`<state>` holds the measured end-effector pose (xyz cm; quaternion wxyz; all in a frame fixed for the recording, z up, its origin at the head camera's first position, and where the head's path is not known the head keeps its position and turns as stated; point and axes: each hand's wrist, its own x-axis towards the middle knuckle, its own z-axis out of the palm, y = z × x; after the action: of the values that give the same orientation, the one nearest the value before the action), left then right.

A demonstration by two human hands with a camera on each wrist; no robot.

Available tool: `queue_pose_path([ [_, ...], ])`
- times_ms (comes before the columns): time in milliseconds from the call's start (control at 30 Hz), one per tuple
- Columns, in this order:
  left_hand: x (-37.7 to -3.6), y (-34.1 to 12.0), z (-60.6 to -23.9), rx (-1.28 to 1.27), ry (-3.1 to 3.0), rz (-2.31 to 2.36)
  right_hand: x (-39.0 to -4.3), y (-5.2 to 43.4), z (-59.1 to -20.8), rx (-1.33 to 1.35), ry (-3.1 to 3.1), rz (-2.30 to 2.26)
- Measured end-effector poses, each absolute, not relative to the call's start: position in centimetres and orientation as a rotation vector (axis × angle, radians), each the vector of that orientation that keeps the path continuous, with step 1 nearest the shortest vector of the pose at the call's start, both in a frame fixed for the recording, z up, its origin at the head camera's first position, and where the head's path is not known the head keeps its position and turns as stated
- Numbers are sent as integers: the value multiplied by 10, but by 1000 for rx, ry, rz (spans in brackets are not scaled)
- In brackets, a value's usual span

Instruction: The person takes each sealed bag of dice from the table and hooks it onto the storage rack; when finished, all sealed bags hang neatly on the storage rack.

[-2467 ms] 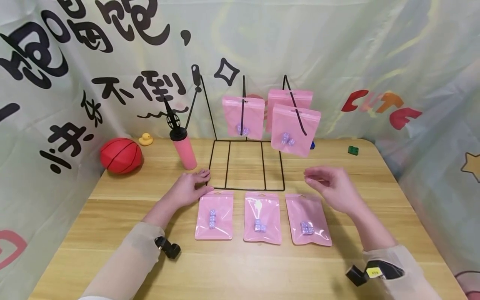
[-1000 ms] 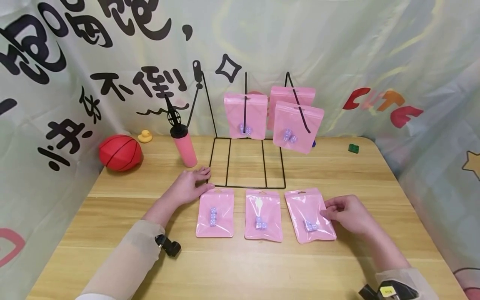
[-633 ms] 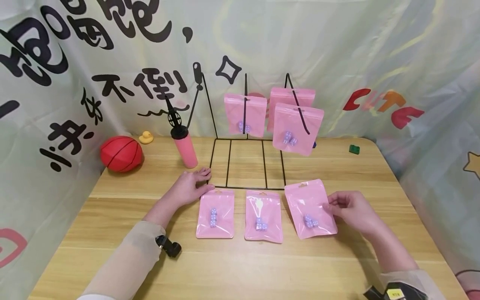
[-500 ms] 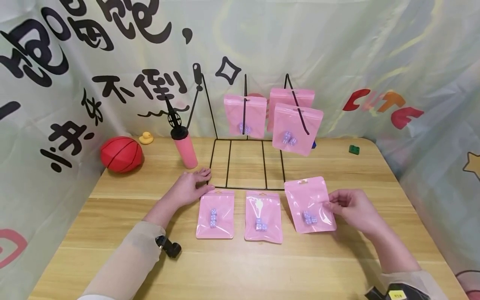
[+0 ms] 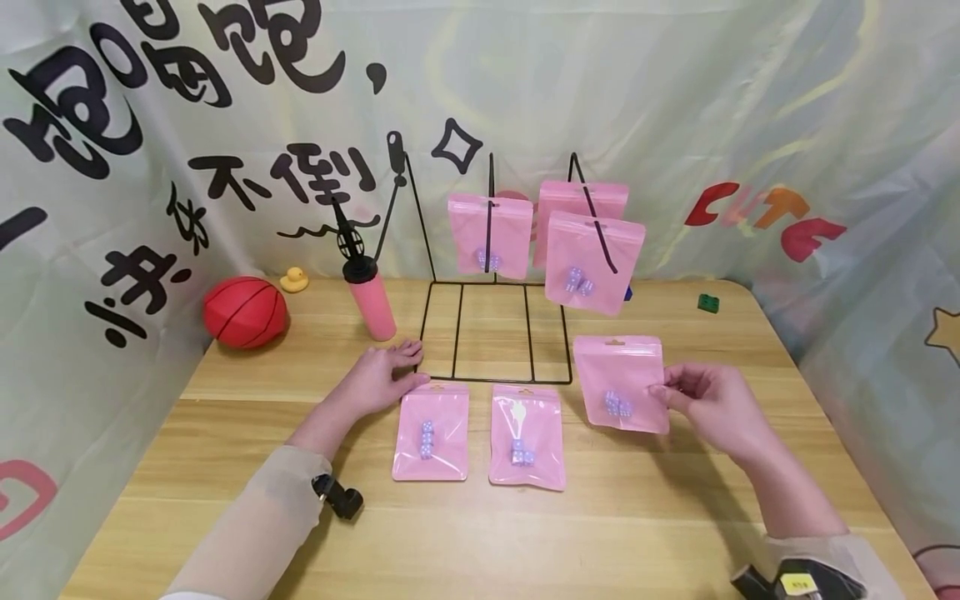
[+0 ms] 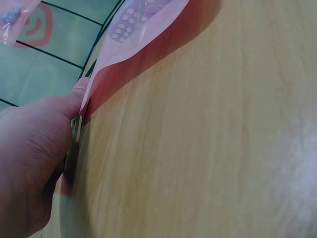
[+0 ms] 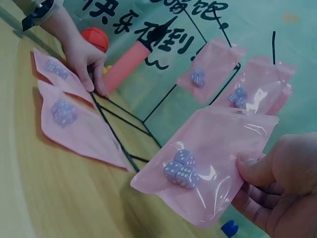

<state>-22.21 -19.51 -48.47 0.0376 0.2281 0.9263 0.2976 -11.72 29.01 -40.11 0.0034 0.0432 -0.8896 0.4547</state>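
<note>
Pink dice pouch (image 5: 619,385) pinched at its edge in my right hand (image 5: 712,406), lifted above worktop (image 5: 675,517) | left hand (image 5: 378,379) flat, relaxed, by wire rack (image 5: 495,333) base

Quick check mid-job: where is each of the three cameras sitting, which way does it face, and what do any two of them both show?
Head: above the table, facing forward and down; both forearms show, left hand by the wire rack.
Left wrist: low over the wood, only that hand's fingers visible.
Right wrist: behind the right hand, facing the rack.
Head and right wrist share the lifted pink bag.
</note>
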Motion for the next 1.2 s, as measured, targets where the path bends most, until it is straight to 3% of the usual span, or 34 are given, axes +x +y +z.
queue_pose_path([
  [1200, -225, -198, -491, 703, 2855, 901, -141, 212, -338, 478, -2459, 1626],
])
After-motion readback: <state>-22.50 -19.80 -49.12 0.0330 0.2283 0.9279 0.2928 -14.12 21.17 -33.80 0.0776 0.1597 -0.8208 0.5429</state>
